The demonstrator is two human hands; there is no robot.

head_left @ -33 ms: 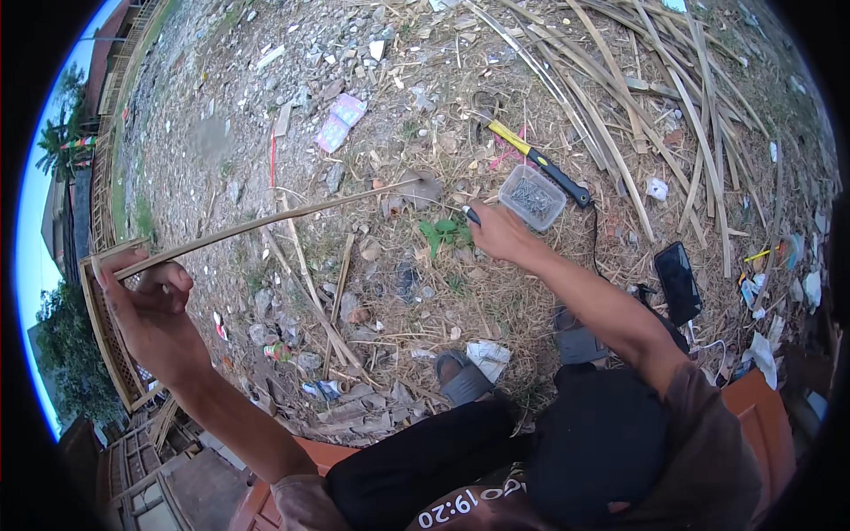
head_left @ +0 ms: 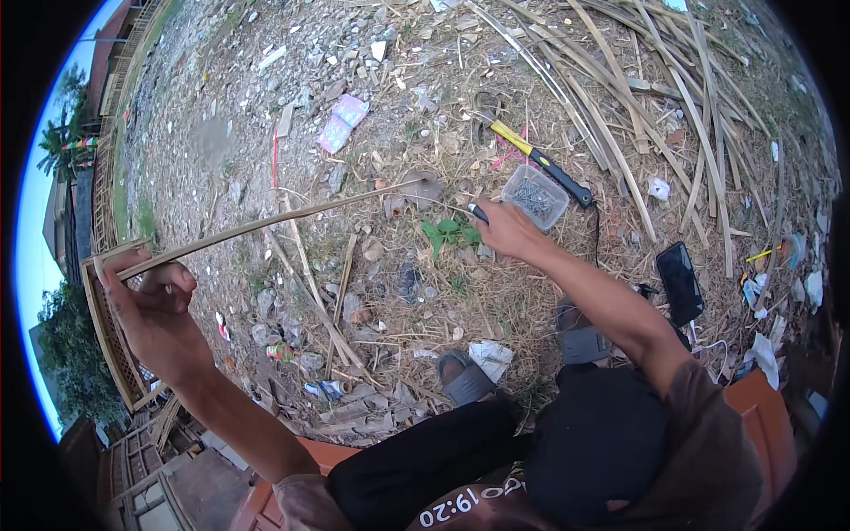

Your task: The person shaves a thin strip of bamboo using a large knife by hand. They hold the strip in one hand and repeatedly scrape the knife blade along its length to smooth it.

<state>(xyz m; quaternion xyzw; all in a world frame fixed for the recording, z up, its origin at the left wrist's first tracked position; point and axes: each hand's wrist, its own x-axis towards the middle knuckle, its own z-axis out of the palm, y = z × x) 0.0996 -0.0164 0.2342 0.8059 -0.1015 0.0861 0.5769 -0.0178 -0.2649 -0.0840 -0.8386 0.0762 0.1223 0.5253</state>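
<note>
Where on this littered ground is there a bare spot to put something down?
The barest patch is the dry straw between the green weed and the grey sandal, under the right hand. Gravel left of the pink wrapper is fairly open. It is crowded around the nail box, hammer and the bamboo strip pile.
</note>
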